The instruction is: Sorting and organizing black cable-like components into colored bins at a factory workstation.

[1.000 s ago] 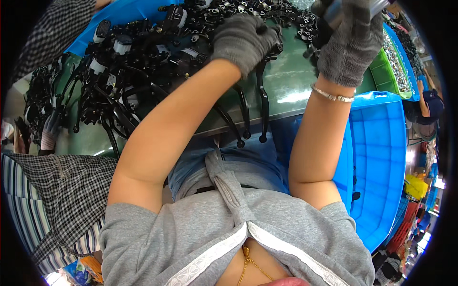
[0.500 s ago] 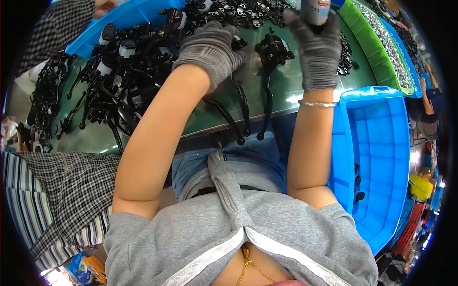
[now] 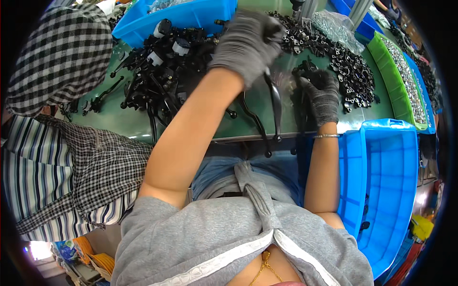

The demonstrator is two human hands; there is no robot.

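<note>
My left hand [image 3: 250, 45], in a grey knit glove, is blurred over the far part of the green table. Its fingers curl round something dark that I cannot make out. Below it lie a black curved lever [image 3: 275, 102] and another black lever [image 3: 253, 117], their tips past the table's near edge. My right hand [image 3: 323, 95], also gloved, closes on a black lever assembly [image 3: 300, 102], blurred and upright in the picture. Beyond it spreads a pile of small black clamps [image 3: 350, 76]. A dark power screwdriver [image 3: 296, 5] shows partly at the top edge.
Black lever assemblies [image 3: 164, 71] heap up on the left, before a blue bin [image 3: 143, 26]. On the right are a green tray [image 3: 396, 90] of small metal parts and a deep blue crate [image 3: 355, 167]. A co-worker in a checked cap [image 3: 62, 57] sits close on my left.
The right hand has let go of the power screwdriver and come down onto the lever assembly. My left hand has moved away from me, over the levers. The view has shifted.
</note>
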